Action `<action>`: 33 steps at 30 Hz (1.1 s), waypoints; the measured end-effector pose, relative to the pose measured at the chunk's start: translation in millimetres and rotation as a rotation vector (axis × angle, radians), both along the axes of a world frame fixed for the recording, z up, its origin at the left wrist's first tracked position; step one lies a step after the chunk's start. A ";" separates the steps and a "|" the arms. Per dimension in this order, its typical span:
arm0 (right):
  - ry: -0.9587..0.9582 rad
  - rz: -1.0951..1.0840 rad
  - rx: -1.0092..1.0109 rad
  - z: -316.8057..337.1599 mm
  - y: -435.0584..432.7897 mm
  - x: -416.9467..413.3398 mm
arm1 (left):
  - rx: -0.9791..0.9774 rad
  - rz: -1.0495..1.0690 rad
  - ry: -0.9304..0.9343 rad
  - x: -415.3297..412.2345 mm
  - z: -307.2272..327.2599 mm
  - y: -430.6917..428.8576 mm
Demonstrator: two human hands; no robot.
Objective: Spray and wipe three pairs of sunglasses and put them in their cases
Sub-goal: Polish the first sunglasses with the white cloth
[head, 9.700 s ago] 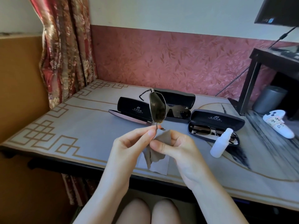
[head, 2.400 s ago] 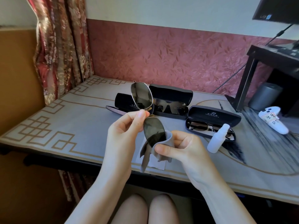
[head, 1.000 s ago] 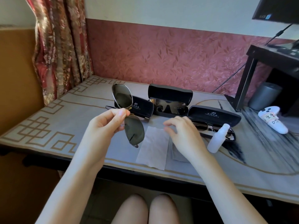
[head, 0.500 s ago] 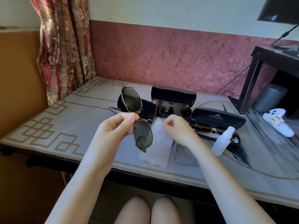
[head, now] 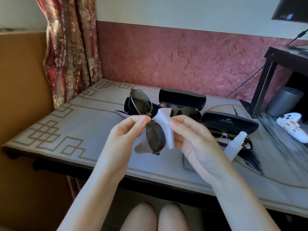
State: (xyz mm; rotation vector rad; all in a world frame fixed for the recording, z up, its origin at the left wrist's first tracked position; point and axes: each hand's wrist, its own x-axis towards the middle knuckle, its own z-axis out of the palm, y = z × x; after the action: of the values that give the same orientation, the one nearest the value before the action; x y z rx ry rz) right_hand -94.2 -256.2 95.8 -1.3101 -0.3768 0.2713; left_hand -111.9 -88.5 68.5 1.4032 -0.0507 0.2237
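Observation:
My left hand (head: pixel 126 130) pinches the bridge of metal-framed sunglasses (head: pixel 155 139), held upright above the table with one lens over the other. My right hand (head: pixel 188 135) holds a white tissue (head: pixel 164 120) beside the lower lens. Three black cases lie open behind. The left case (head: pixel 123 112) looks empty and is partly hidden. The middle case (head: pixel 182 99) holds dark sunglasses, and the right case (head: pixel 228 122) holds another pair. A white spray bottle (head: pixel 235 144) stands in front of the right case. A grey cloth (head: pixel 186 164) lies on the table under my right wrist.
The table (head: pixel 66 130) has a grey mat with a gold key pattern. A red curtain (head: pixel 70 47) hangs at the back left. At the right stand a black stand (head: pixel 266 84), a grey cylinder (head: pixel 283 100) and a white controller (head: pixel 293 129).
My right hand put the grey cloth down on the table, picked up the white tissue and lifted it beside the lower lens. My left hand kept hold of the sunglasses.

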 end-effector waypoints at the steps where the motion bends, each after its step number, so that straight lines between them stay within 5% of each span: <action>1: 0.024 -0.004 0.042 -1.2 1.2 -2.6 | 0.003 0.004 0.001 -0.4 0.4 -0.3; 11: 0.111 -0.108 0.079 -8.3 14.3 -5.9 | -0.061 -0.044 -0.001 -7.2 6.9 -11.9; 20: 0.056 -0.058 -0.215 -5.4 14.5 -9.6 | 0.029 0.020 -0.003 -11.8 7.7 -14.9; 33: 0.067 -0.065 -0.123 0.2 5.2 -4.2 | 0.057 -0.006 0.046 -21.6 10.6 -13.6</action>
State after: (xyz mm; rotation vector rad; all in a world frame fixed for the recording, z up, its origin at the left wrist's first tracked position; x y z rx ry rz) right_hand -98.4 -251.0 96.1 -1.4278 -0.2635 0.2865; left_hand -133.5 -102.1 79.1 1.4643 -0.0236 0.1862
